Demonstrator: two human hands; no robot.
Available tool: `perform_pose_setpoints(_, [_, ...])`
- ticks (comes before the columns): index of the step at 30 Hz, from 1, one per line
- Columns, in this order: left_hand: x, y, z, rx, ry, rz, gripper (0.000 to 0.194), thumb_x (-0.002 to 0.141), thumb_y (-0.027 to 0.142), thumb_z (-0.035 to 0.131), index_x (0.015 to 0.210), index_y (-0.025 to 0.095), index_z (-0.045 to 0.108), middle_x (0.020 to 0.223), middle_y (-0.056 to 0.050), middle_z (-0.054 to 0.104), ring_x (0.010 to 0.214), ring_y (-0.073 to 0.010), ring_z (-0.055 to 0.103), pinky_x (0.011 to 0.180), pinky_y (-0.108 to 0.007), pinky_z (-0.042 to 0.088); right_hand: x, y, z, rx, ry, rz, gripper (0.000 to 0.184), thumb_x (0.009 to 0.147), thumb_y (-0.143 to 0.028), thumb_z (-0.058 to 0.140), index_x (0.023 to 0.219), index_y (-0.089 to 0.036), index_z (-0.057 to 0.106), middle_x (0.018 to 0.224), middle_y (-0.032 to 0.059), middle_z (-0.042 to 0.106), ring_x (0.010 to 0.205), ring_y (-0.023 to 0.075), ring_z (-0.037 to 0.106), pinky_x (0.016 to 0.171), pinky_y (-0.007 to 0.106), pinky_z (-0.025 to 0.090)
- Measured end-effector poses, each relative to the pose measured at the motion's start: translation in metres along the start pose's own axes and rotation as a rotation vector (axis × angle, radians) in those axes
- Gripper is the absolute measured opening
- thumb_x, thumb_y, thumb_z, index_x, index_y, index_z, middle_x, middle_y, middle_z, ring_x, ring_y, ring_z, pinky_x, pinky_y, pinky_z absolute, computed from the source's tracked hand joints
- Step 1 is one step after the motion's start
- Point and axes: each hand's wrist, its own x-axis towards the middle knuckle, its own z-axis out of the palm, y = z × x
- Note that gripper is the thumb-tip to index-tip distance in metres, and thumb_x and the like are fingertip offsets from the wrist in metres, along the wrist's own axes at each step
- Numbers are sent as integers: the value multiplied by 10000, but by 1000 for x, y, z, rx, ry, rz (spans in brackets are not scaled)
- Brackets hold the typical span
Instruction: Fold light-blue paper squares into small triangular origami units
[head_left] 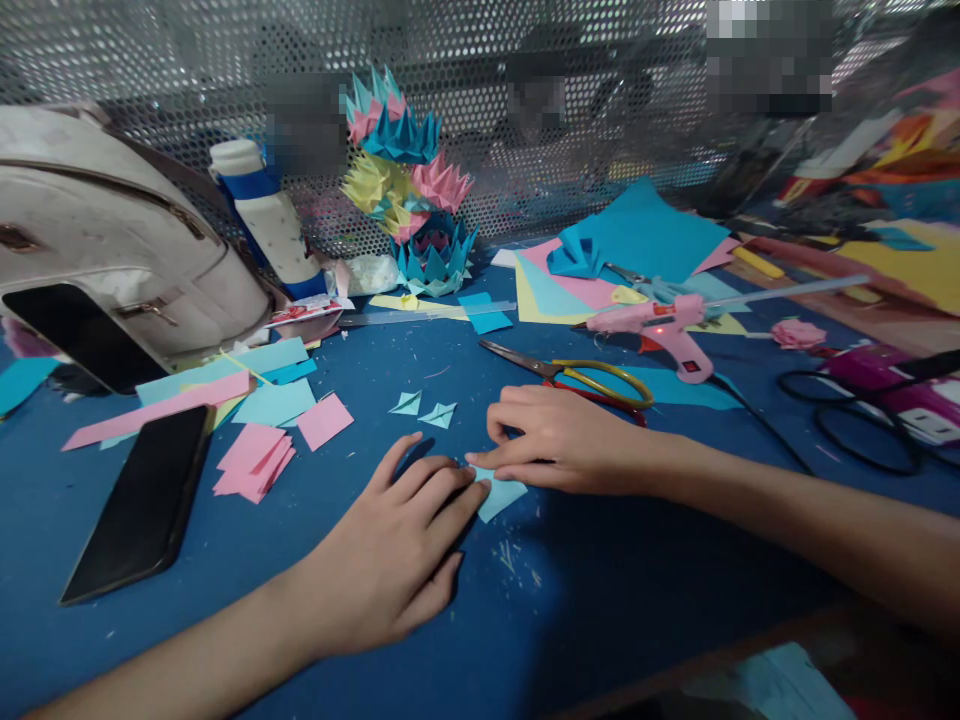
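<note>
A small piece of light blue paper (501, 497) lies on the blue table under the fingertips of both hands. My left hand (409, 530) rests on its left end, fingers spread and thumb apart. My right hand (559, 440) has its fingers bent and pressed together at the paper's upper edge. How the paper is folded beneath the fingers is hidden. Just beyond the hands sit two small folded light blue pieces, a left one (406, 403) and a right one (439, 415). Scissors (559, 370) with yellow and red handles lie behind my right hand.
A pink glue gun (660, 330) with a cord lies at the right. Pink paper squares (255, 462) and a phone (142, 505) are at the left. Behind stand a bottle (270, 220), a backpack (112, 230) and a folded-paper flower stack (409, 180) against a perforated metal panel (480, 60).
</note>
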Motion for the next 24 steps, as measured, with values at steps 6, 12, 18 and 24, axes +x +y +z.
perform_pose_setpoints(6, [0,-1,0,6,19,18,542,934,225,465,1470,178,398,1303,-106,565,1243,-297,484,1174,-610,188,-6,0,-27,-58,-172,-119,310,1019,-292,475,879,-204,736,717,27,587,753,172,444,675,320,301])
perform_pose_setpoints(12, [3,-5,1,-100,117,4,370,985,192,436,1348,200,507,1189,-68,632,1180,-226,552,1184,-545,205,-7,-3,-25,24,-110,-53,340,988,-269,529,688,-170,656,636,14,585,711,153,465,642,294,318])
perform_pose_setpoints(18, [7,-6,6,-111,223,27,272,1003,112,405,1172,194,600,1152,-53,666,1090,-169,605,1159,-478,271,-2,-5,-1,213,13,201,146,906,-313,681,873,-172,657,829,4,642,834,148,546,680,253,365])
perform_pose_setpoints(24, [13,-2,9,-83,274,-83,134,1001,225,505,1092,185,595,1034,-54,654,927,-191,593,905,-408,437,-1,-12,2,290,35,240,190,831,-318,759,875,-172,646,820,-11,640,828,142,554,682,246,374])
